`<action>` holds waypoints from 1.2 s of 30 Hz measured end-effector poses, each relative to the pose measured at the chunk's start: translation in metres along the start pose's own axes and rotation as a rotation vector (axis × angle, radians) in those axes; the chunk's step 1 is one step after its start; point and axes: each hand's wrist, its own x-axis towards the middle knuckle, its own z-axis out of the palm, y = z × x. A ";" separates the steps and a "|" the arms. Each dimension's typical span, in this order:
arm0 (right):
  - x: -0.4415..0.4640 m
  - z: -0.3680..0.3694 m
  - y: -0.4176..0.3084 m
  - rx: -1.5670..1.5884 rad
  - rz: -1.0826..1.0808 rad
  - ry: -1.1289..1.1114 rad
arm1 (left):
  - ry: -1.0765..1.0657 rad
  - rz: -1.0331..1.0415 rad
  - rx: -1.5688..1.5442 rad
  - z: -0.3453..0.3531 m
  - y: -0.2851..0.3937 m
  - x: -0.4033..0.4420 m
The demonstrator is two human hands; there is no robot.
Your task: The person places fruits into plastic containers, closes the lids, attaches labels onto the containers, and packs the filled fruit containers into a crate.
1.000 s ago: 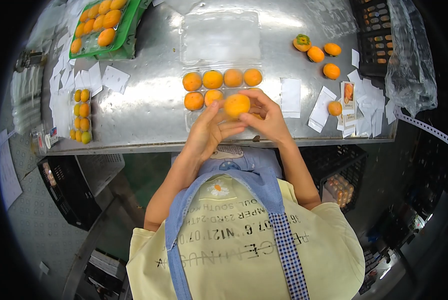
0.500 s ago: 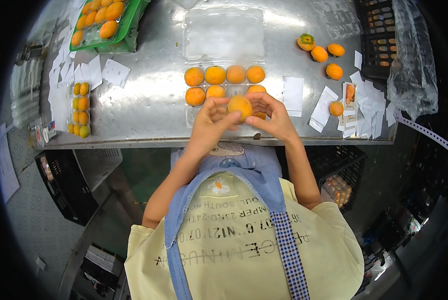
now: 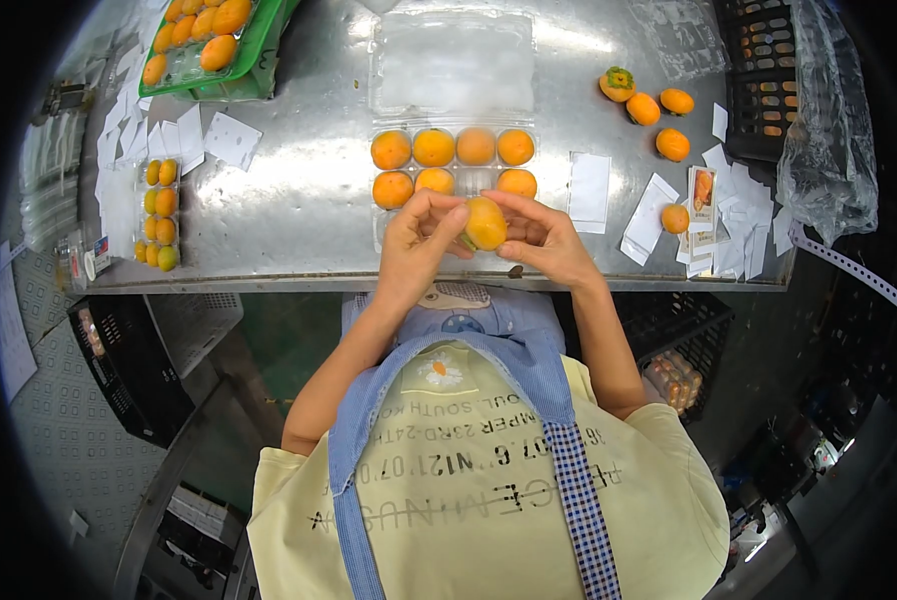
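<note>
An orange persimmon is held between the fingertips of my left hand and my right hand. It is tilted, with a bit of green showing at its lower left. Both hands are closed on it, just over the near side of an open clear plastic clamshell pack. Persimmons fill the pack's back row, among them one persimmon in the middle. In the row nearer me, an unfilled cup shows between two fruits. My hands partly hide the pack's front edge.
Several loose persimmons lie at the right, beside white cards and a black crate. A green crate of packed fruit stands back left. A pack of small fruit lies at the left. The metal table's edge runs before me.
The persimmon has been turned in my fingers, so that its green part now shows at the lower left. It has shifted slightly right and nearer me.
</note>
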 end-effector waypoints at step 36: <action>-0.071 -0.212 -0.065 -1.208 -0.041 1.050 | 0.110 -0.107 0.101 -0.038 0.001 0.005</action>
